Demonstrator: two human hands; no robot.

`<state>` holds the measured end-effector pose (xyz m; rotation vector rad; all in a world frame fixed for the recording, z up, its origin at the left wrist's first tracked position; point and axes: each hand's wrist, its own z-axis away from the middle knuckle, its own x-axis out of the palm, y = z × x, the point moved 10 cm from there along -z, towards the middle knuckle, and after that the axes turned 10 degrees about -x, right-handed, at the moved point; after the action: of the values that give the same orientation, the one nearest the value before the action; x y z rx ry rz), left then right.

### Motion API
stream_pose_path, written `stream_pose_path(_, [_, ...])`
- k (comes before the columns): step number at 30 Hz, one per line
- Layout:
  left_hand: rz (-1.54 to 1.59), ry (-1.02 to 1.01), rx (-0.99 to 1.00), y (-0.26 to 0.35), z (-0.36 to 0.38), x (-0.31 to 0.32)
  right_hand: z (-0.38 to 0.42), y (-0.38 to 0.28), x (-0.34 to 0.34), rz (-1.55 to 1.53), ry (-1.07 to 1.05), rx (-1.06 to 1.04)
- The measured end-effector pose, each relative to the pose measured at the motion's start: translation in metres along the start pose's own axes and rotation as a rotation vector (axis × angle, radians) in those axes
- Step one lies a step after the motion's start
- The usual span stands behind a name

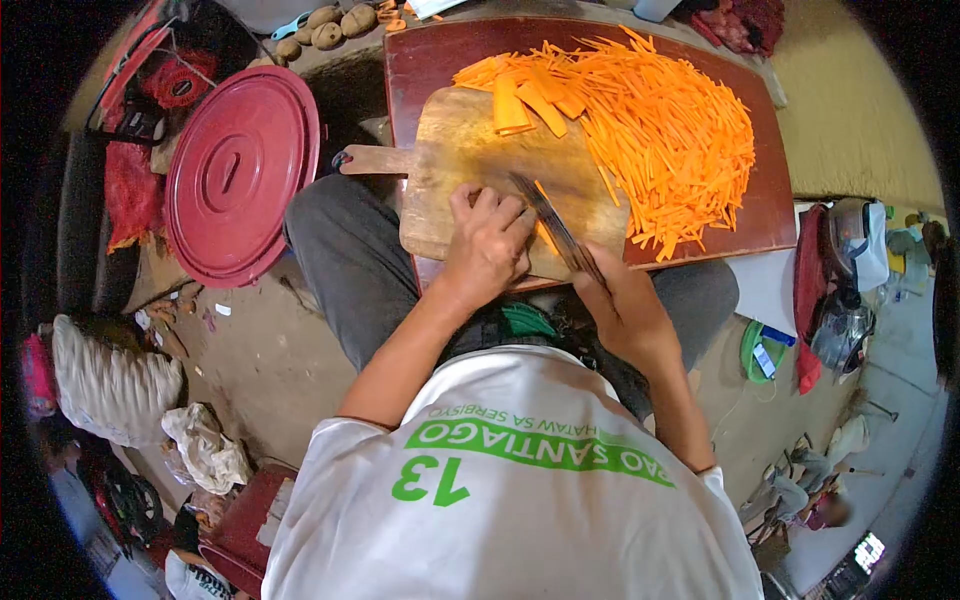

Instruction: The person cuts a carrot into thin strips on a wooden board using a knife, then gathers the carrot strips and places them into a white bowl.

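Knife work on a wooden cutting board (470,160). The right hand (625,310) is closed around the handle of a knife (555,228), whose blade runs forward and leftward from that hand across the board. The left hand (487,245) lies flat-curled on the board, fingers together, pressing down on something mostly hidden beneath them; a thin orange carrot piece (546,238) shows just beside its fingertips, against the blade. Ahead of both hands lie a few flat carrot slabs (525,105); ahead and to the right, a large heap of carrot matchsticks (665,130) spreads over the dark red surface (430,60).

Risk, as judged: the blade sits touching or nearly touching the left fingertips, so a slip on the thin piece could nick them. The board overhangs the surface's near edge above the knees, so downward pressure may rock it. A red lid (240,175) rests well left of the left hand.
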<state>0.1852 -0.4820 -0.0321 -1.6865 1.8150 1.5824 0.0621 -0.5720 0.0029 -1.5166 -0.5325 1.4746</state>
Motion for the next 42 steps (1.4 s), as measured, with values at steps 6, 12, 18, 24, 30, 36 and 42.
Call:
stream_pose_path(6, [-0.005, -0.001, -0.009, -0.003, 0.0, 0.004, -0.008, 0.016, 0.014, 0.116, 0.02, -0.074])
stream_pose_path(12, [0.009, 0.03, -0.002, -0.004, 0.002, 0.005, -0.033, 0.003, 0.007, 0.056, 0.029, -0.094])
stream_pose_path(18, [0.006, 0.036, -0.009, -0.003, 0.002, 0.003, 0.003, 0.007, 0.007, 0.1, 0.016, -0.05])
stream_pose_path(24, [0.004, 0.026, -0.013, -0.002, 0.002, 0.002, -0.027, 0.002, 0.013, 0.121, 0.058, -0.147])
stream_pose_path(30, [0.013, 0.073, -0.005, -0.001, 0.003, -0.002, -0.008, 0.001, 0.009, 0.081, -0.015, -0.079])
stream_pose_path(36, [0.041, 0.088, -0.017, -0.005, 0.002, 0.001, -0.025, 0.007, 0.018, 0.159, 0.088, -0.144])
stream_pose_path(42, [0.04, 0.099, -0.019, -0.004, 0.003, -0.003, -0.02, -0.004, 0.008, 0.052, 0.023, -0.157])
